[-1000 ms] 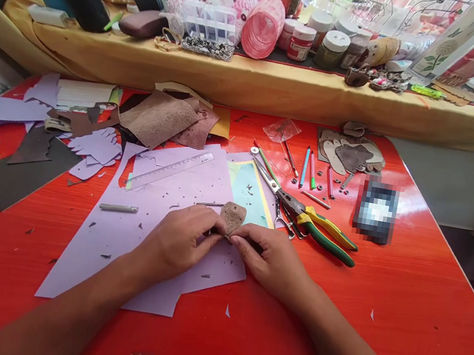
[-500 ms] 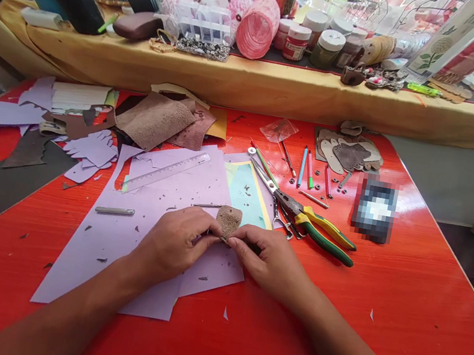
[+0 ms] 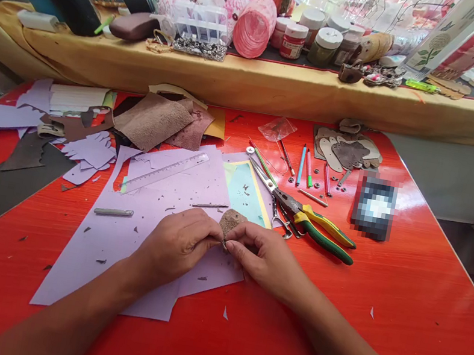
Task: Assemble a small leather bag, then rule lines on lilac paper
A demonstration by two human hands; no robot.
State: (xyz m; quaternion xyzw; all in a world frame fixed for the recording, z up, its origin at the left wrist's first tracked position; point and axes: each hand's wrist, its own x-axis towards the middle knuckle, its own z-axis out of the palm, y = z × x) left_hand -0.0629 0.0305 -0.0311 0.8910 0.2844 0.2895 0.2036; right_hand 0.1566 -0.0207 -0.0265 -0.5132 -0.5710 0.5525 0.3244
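Observation:
A small brown leather piece (image 3: 232, 221), rough side up, is pinched between my two hands above the purple paper (image 3: 147, 272). My left hand (image 3: 182, 244) grips its near left edge with thumb and forefinger. Against the near right edge, the fingers of my right hand (image 3: 266, 259) are closed. A small shiny bit shows between the fingertips, too small to name. Beyond the left hand a thin metal rod (image 3: 210, 205) lies on the paper. Long-nose pliers (image 3: 304, 214) with yellow and green handles rest to the right of the leather.
A clear ruler (image 3: 167, 172) and a grey cutter knife (image 3: 114, 212) lie on the paper. Leather scraps (image 3: 153, 120) sit at the back left, leather cutouts (image 3: 347, 151) at the back right. Pens (image 3: 309, 167) are between them. Paint jars (image 3: 293, 42) line the ledge (image 3: 257, 86).
The leather piece has turned and tilted in my fingers, its far end shifting slightly right. More of the metal rod shows beside it. Both hands stay in about the same place.

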